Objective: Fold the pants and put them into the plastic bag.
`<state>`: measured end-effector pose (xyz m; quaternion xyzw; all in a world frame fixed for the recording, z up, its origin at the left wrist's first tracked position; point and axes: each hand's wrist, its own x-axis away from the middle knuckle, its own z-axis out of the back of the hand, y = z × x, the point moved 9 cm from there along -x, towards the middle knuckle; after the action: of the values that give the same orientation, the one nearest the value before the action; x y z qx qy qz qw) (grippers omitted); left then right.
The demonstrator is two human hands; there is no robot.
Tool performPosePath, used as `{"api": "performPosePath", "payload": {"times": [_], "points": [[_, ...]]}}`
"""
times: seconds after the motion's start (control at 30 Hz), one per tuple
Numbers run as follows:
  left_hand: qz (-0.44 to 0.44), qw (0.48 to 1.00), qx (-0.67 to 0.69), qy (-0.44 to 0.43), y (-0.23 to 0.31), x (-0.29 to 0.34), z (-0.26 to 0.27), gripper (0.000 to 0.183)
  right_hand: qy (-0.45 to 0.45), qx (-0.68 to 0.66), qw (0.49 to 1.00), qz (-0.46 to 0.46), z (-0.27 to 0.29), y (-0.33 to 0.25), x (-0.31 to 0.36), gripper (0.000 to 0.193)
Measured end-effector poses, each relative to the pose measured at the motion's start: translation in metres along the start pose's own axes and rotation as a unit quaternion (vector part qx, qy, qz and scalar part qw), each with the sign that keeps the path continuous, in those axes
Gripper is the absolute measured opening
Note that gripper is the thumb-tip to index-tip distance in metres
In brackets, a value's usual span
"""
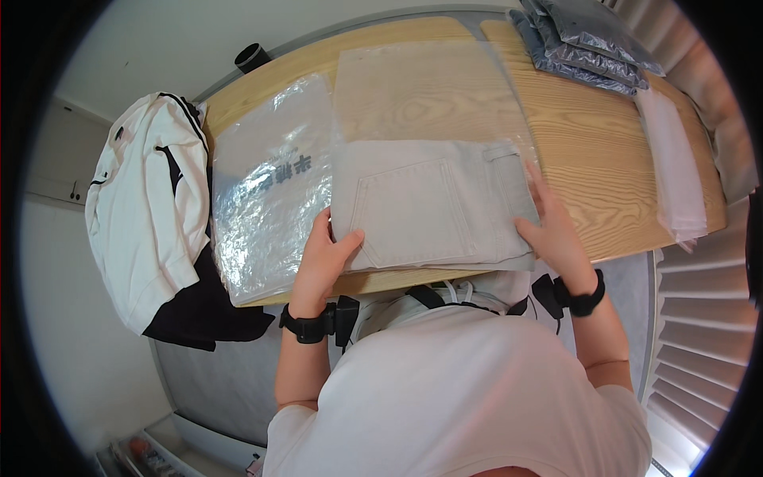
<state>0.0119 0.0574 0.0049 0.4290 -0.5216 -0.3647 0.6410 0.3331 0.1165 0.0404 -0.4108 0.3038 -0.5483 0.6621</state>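
Observation:
Folded light grey jeans (413, 207) lie near the front edge of the table, a back pocket facing up and the waistband to the right. My left hand (324, 253) grips their left edge, thumb on top. At the right edge, by the waistband, my right hand (552, 226) holds them too, its thumb on the cloth and some fingers partly hidden. A clear flat plastic bag (421, 87) stretches from the jeans toward the far side of the table. Whether the jeans lie on the bag or partly inside it, I cannot tell.
Left of the jeans lie shiny clear bags (270, 199) with dark print. A white garment with black trim (147, 207) sits beyond the table's left edge. Bagged dark clothes (584, 44) are stacked at the far right, near a strip of folded clear plastic (671, 167). A black cup (252, 58) stands behind.

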Motion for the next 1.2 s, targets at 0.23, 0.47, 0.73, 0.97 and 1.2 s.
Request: {"api": "performPosePath", "payload": {"times": [0.23,0.47,0.73,0.97,1.2], "points": [[-0.025,0.999,0.037,-0.017,0.012,0.004,-0.001,0.057,-0.095,0.342,0.883,0.307,-0.068,-0.071,0.023,0.041],[-0.103,0.993,0.057,-0.025,0.067,0.028,-0.022,0.065,-0.109,0.311,0.894,0.303,-0.076,-0.061,0.021,0.036],[-0.293,0.893,-0.333,-0.076,0.132,0.055,-0.105,0.074,-0.073,0.3,0.894,0.324,-0.07,-0.067,0.023,0.031],[-0.36,0.793,-0.471,-0.143,0.126,0.07,-0.184,0.073,-0.055,0.196,0.919,0.336,-0.065,-0.059,0.025,0.03],[-0.345,0.787,-0.499,-0.109,0.12,0.057,-0.19,0.07,0.06,0.008,0.99,0.127,-0.019,-0.017,0.013,0.034]]}}
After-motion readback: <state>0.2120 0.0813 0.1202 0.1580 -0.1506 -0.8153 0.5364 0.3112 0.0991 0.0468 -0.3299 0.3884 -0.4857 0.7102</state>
